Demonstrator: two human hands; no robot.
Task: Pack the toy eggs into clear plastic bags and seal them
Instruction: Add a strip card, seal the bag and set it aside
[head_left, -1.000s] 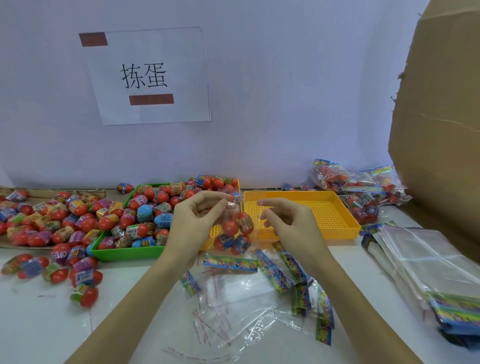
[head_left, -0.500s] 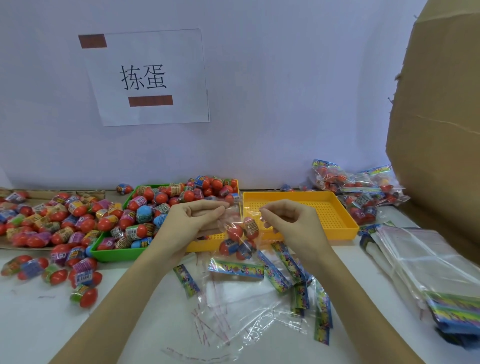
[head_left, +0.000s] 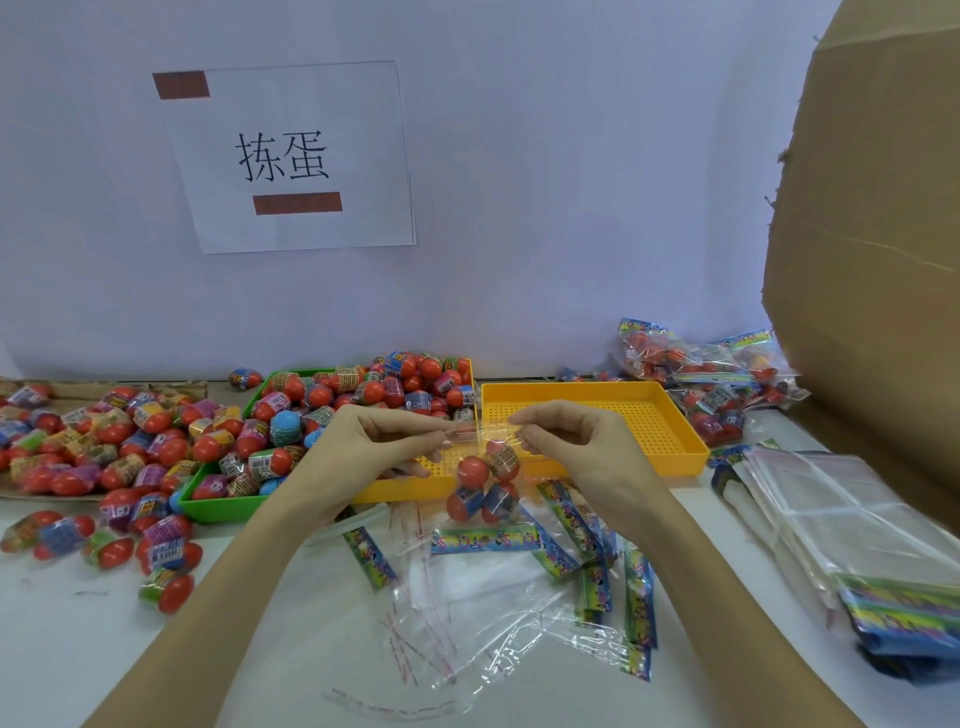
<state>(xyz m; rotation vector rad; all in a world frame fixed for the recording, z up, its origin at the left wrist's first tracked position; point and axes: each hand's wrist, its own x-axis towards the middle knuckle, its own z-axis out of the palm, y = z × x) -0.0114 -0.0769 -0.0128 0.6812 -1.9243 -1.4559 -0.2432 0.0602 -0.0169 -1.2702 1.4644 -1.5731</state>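
Observation:
A clear plastic bag (head_left: 483, 483) with several red toy eggs inside hangs above the table in front of the trays. My left hand (head_left: 363, 447) pinches the bag's top edge on the left. My right hand (head_left: 566, 441) pinches the same edge on the right, fingertips nearly meeting. Loose toy eggs (head_left: 332, 410) fill a green tray (head_left: 218, 506) and spread over the table at the left (head_left: 104, 447).
An empty yellow perforated tray (head_left: 670, 415) sits right of the hands. Filled bags (head_left: 696, 374) lie behind it. A stack of clear bags (head_left: 831, 514) lies at the right, loose bags and peeled strips (head_left: 467, 613) near me. A cardboard box (head_left: 883, 234) stands at the right.
Both hands dropped slightly with the bag and drew closer together along its top edge. The eggs now hang lower in the bag.

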